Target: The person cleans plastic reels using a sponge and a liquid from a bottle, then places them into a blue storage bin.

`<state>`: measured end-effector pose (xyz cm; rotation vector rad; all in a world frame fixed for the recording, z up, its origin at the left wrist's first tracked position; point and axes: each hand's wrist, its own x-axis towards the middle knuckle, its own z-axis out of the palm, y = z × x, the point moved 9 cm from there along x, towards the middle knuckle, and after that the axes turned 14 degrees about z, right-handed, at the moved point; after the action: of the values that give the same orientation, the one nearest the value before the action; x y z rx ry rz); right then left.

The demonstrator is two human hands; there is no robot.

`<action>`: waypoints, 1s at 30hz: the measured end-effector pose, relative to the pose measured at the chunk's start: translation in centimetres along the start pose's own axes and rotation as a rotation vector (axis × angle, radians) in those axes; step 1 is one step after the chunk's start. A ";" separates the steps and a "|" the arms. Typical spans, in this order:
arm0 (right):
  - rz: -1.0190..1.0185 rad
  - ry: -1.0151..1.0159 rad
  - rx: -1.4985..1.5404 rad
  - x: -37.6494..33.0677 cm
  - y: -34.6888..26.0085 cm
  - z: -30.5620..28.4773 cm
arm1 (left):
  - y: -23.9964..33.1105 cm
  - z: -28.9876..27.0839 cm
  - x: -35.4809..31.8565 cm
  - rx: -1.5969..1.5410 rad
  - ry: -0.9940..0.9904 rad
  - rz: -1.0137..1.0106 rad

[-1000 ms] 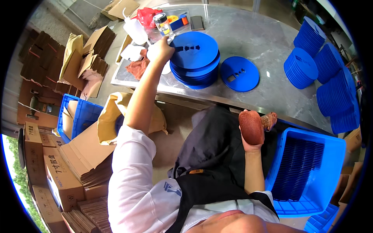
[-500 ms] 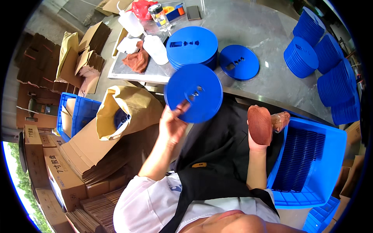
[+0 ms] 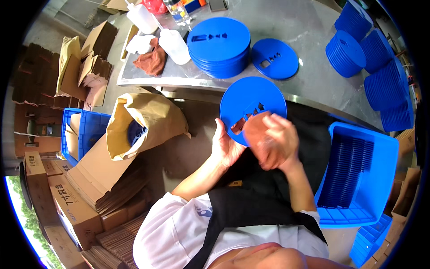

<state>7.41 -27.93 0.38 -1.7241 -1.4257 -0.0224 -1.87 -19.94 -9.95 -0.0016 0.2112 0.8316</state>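
Observation:
A flat blue plastic disc (image 3: 236, 99) with small cutouts is held in front of my apron, just off the table's near edge. My left hand (image 3: 226, 149) grips its lower left rim, thumb up along the edge. A brown cloth (image 3: 262, 141) is bunched in my right hand (image 3: 288, 140), which is slightly blurred. That cloth lies over the disc's lower right part and hides it. Beyond, a stack of similar blue discs (image 3: 218, 42) stands on the metal table (image 3: 309, 49), with one loose disc (image 3: 287, 62) lying beside it.
A blue crate (image 3: 383, 179) with rows of discs stands at my right. Several disc stacks (image 3: 345, 54) line the table's right side. White squeeze bottles (image 3: 174, 47) and another brown cloth (image 3: 151, 62) sit at the left. An open paper sack (image 3: 156, 119) and cardboard boxes (image 3: 76, 210) are to my left.
My left hand has brought the disc to the right. My right hand has moved left and up with the cloth, from apart to against the disc. The view has shifted slightly.

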 end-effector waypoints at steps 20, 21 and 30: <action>0.265 0.161 0.038 3.6 4.6 -2.2 | -0.2 -0.3 -0.4 0.251 0.014 -0.087; 0.308 0.162 0.028 4.5 5.2 -1.0 | -0.4 0.9 -0.1 0.158 -0.100 -0.055; 0.136 -0.080 0.255 3.8 0.1 2.3 | 1.1 -1.0 -0.2 0.274 0.160 0.032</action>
<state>7.71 -23.54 0.82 -1.6199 -1.3037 0.2933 -3.01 -19.41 -10.75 0.1930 0.4755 0.8299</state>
